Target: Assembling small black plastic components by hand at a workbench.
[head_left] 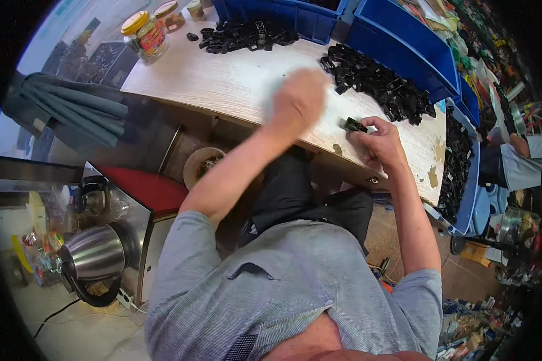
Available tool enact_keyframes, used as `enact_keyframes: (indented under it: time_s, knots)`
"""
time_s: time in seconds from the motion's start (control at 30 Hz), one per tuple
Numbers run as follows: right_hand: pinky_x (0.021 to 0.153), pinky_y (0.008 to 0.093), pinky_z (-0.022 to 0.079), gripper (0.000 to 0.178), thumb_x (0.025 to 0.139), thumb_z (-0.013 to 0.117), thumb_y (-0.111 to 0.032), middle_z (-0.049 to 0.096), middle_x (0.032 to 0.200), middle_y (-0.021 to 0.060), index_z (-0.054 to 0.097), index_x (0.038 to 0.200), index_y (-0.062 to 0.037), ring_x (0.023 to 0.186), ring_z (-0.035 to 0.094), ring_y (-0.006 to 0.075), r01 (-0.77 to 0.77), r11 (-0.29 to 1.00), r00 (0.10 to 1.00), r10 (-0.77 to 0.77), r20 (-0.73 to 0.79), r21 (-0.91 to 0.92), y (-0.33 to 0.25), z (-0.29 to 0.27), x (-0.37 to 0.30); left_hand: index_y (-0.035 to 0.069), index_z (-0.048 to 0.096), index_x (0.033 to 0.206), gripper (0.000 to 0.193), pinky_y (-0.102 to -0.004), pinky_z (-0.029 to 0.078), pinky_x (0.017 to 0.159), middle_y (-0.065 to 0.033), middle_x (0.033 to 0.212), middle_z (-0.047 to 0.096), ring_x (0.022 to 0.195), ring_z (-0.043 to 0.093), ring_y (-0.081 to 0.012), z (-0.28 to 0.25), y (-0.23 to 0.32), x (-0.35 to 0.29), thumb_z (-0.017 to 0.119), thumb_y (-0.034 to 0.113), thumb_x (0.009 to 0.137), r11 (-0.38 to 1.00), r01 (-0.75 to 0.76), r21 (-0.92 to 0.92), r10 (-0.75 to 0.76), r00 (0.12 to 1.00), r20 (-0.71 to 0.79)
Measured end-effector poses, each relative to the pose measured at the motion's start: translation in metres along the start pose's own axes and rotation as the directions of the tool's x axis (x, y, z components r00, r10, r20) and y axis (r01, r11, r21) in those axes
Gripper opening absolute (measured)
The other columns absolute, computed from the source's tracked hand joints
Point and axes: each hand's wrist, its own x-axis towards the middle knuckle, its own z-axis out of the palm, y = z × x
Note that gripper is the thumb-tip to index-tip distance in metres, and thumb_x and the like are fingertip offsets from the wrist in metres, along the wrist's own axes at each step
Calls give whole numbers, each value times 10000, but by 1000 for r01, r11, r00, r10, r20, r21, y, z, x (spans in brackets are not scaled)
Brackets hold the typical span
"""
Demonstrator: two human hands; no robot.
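Note:
Between the thumb and fingers of my right hand [380, 142] is a small black plastic part [355, 125] with a greenish sheen, held just over the front edge of the white worktable [223, 84]. My left hand [301, 99] is over the middle of the table, to the left of that part. Motion smears its fingers, so I cannot make out whether it holds anything. Beyond my right hand lies a heap of similar black parts [382, 84]. Another pile of black parts [247, 36] lies at the far left of the table.
Blue bins [403, 45] line the table's far side. At its right stands a blue crate [464, 207] holding more black parts. Lidded jars [144, 37] occupy the far left corner. A metal kettle [93, 249] is at my left; a bowl-like container [200, 163] sits under the table.

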Motion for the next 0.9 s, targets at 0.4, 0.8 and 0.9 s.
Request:
enact_keyframes:
  time_s: [0.4,0.8,0.9]
  knots:
    - [452,345,555,298,821,800,-212,490,549,13,623,1012,-67,448,575,175,-25,935,898,176,-404,352,35,-83,-21,110,741,1018,202,-479,546,771,-117,937,731,886,675,-354,-35,-176,5,595,211,923,741,228,632,-372,923,103]
    - [519,364,589,396,857,772,-219,540,605,42,647,1184,-35,496,594,189,85,929,754,176,-633,360,50,-128,-14,57,764,908,354,-445,541,768,-179,779,708,780,690,-382,-41,-77,2,608,375,927,789,491,371,-600,746,289]
    - [497,338,576,410,845,780,-214,522,590,16,651,1189,-32,456,558,157,35,952,855,130,-503,306,31,-97,-8,52,760,990,314,-441,543,792,-193,849,718,795,689,-374,-50,-73,10,616,325,931,742,611,276,-669,653,356]
